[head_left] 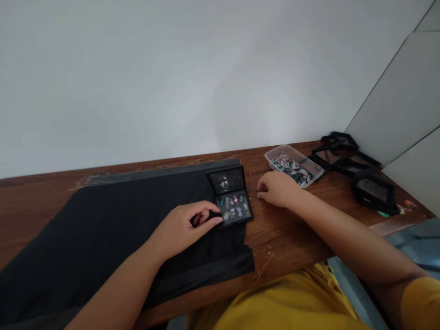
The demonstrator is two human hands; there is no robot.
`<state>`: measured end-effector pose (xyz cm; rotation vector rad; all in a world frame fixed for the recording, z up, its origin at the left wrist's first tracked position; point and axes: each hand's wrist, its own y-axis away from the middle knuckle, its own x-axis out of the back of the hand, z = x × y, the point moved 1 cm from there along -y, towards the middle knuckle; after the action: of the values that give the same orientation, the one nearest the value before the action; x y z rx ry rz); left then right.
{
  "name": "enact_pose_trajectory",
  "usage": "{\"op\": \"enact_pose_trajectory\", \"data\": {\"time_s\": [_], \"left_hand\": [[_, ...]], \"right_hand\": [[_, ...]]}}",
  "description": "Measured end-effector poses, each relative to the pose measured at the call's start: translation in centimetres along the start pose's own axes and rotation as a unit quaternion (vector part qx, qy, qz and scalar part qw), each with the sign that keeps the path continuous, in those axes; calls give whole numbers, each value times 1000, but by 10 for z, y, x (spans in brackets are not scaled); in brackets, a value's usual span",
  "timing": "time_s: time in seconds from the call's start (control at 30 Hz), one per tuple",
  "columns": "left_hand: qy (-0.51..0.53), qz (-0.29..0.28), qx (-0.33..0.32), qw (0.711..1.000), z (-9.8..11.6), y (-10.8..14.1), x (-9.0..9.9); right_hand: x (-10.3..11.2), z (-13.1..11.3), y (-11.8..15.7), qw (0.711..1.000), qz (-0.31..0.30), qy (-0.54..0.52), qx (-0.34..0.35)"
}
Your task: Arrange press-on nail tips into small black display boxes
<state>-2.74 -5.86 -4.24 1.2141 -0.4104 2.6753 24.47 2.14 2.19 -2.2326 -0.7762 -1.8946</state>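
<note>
A small black hinged display case stands with its clear-windowed lid raised, on the right end of a black cloth. Several small decorated pieces that look like press-on nails lie in rows inside it. My left hand pinches the case's left edge between thumb and fingers. To the right of the case, my right hand is over the bare wood with its fingers curled and thumb close to them. What those fingers hold, if anything, is too small to make out.
Behind my right hand, a clear plastic tub holds many shiny, colourful small pieces. More black windowed cases are piled at the right of the wooden table. A pale wall borders the table's back.
</note>
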Motion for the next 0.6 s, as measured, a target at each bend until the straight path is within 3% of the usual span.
{"op": "enact_pose_trajectory", "data": {"time_s": [0.2,0.3,0.4,0.5,0.6], "left_hand": [[-7,7,3,1000,2,0,3],[-4,19,0,1000,1,0,2],[-4,42,-37,998,4,1,-1],[-8,101,-113,988,15,2,-7],[-26,170,-185,968,27,2,-14]], "right_hand": [[-3,-7,3,1000,-16,12,-19],[-5,-9,5,1000,19,22,-8],[-7,-8,3,995,61,-72,28],[-7,-6,0,954,93,-276,70],[-12,-8,-2,869,31,-482,104]]}}
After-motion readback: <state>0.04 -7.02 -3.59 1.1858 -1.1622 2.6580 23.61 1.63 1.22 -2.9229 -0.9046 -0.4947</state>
